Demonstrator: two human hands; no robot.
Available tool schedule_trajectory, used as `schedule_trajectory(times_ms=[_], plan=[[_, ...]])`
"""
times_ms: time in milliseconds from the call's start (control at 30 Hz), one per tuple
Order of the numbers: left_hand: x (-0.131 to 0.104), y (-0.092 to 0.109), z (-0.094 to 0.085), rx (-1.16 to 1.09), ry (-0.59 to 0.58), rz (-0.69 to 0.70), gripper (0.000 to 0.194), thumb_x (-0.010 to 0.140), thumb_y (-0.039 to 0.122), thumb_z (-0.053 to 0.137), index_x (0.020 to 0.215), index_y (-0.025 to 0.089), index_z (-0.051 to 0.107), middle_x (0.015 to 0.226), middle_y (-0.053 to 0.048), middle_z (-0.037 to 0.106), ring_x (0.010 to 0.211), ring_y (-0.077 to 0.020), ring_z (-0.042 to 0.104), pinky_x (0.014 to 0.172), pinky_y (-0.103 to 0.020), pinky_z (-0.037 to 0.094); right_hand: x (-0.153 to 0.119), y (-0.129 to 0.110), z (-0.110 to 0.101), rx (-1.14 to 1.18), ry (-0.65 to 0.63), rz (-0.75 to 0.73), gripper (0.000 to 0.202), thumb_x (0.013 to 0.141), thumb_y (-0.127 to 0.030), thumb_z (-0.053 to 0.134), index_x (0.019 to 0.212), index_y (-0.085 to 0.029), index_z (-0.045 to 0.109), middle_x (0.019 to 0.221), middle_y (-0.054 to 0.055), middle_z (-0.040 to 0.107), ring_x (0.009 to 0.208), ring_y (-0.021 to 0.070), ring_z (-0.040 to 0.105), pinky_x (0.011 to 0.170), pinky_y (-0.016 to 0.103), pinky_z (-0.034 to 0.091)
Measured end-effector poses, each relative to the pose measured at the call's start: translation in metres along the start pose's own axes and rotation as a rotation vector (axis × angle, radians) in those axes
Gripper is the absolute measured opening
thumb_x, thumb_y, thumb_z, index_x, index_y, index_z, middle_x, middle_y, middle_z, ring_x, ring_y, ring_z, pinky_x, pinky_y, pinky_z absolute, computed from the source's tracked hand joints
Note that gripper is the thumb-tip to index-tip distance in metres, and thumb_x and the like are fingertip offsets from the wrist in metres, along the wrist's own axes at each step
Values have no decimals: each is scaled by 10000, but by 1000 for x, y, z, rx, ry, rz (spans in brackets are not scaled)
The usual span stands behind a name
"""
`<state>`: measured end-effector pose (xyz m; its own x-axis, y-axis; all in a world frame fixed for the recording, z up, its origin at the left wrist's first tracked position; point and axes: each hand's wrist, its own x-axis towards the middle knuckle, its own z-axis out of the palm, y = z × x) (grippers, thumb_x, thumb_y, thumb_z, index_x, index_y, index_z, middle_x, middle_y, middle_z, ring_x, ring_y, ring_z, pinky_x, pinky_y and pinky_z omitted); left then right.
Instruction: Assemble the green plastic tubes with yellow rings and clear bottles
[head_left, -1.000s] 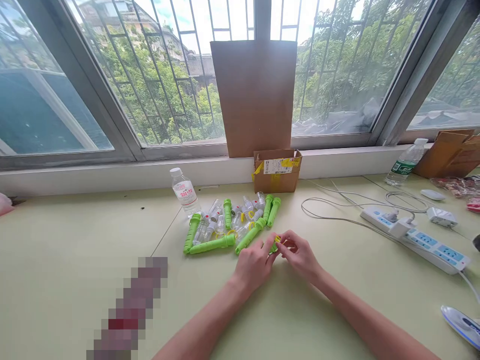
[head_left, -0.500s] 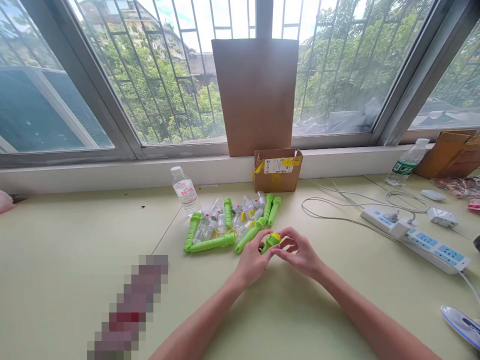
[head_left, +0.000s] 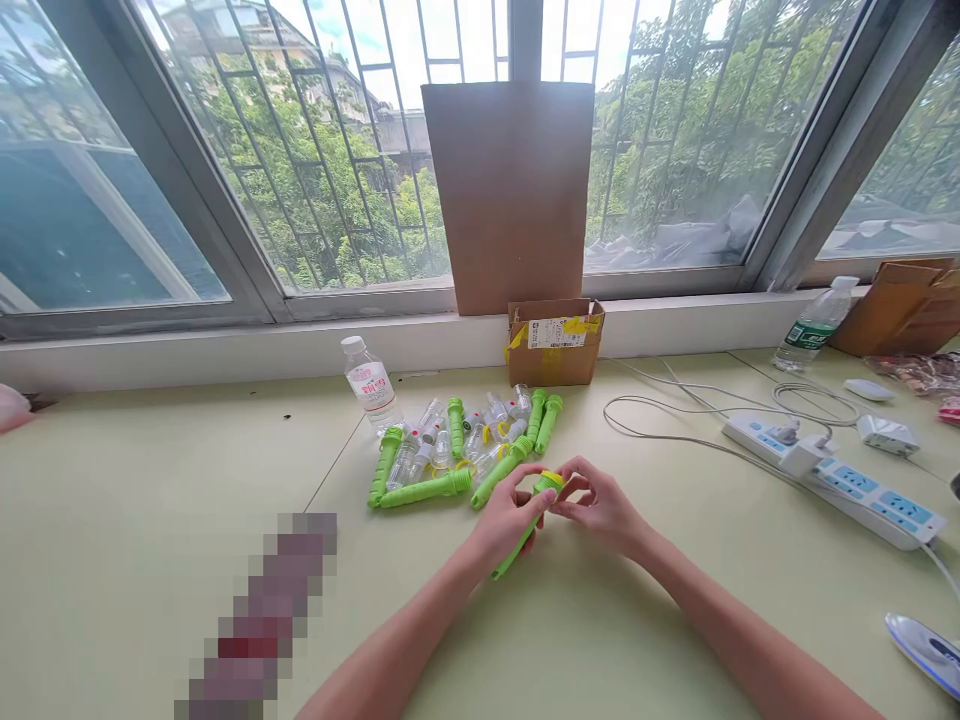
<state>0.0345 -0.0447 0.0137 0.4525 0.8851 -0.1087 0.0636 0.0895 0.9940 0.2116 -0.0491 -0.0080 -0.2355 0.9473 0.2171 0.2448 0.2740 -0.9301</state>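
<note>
My left hand (head_left: 511,515) is wrapped round a green plastic handle (head_left: 516,556), a ribbed tube whose lower end slants toward me. A yellow ring (head_left: 553,478) sits at the handle's wider top end. Curled in from the right, the fingers of my right hand (head_left: 596,505) close on the edge of this ring; their tips are partly hidden. Just beyond my hands lie several more green handles (head_left: 426,488), clear plastic bottle-like pieces (head_left: 405,460) with white ends, and loose yellow rings (head_left: 465,466), all in one cluster on the table.
A water bottle (head_left: 371,385) stands behind the cluster, near a small cardboard box (head_left: 559,365). A tall cardboard sheet (head_left: 514,200) leans on the window. To the right are a power strip (head_left: 840,480), cables (head_left: 675,435) and another bottle (head_left: 814,325). The table (head_left: 150,520) extends left.
The green handle has swung so that its long lower part now shows below my left hand. The yellow-ringed top has turned more upright. Both hands have stayed nearly in place.
</note>
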Motion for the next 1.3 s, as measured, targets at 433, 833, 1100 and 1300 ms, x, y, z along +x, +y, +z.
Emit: schedule_trajectory(times_ms=[433, 833, 1100, 1300], plan=[[0, 0, -2, -54, -53, 19, 521, 809, 536, 558, 1212, 218, 467, 547, 64, 484, 351, -77, 438, 308, -171, 320, 2, -3, -1, -2, 50, -88, 240, 742, -356, 689, 849, -234, 512, 982, 19, 565, 752, 149, 640, 506, 227, 504], [-1, 6, -4, -143, -96, -23, 595, 788, 554, 570, 1244, 190, 456, 518, 63, 487, 345, -85, 436, 316, -184, 330, 1, -6, 1, 4, 95, -112, 234, 730, -362, 702, 787, -218, 526, 955, 28, 601, 790, 163, 642, 525, 235, 522], [1, 1, -7, -251, -155, -62, 595, 811, 574, 521, 1239, 170, 442, 540, 46, 512, 350, -81, 439, 311, -176, 320, -1, -8, 6, -56, 137, -172, 258, 733, -354, 702, 786, -216, 491, 1017, 41, 575, 795, 151, 634, 571, 259, 559], [1, 1, -7, -255, -172, -63, 542, 811, 584, 516, 1155, 169, 456, 548, 51, 520, 326, -74, 432, 294, -174, 306, -1, -7, 8, -73, 118, -204, 249, 746, -341, 696, 834, -230, 492, 1024, 46, 594, 823, 163, 633, 591, 279, 573]])
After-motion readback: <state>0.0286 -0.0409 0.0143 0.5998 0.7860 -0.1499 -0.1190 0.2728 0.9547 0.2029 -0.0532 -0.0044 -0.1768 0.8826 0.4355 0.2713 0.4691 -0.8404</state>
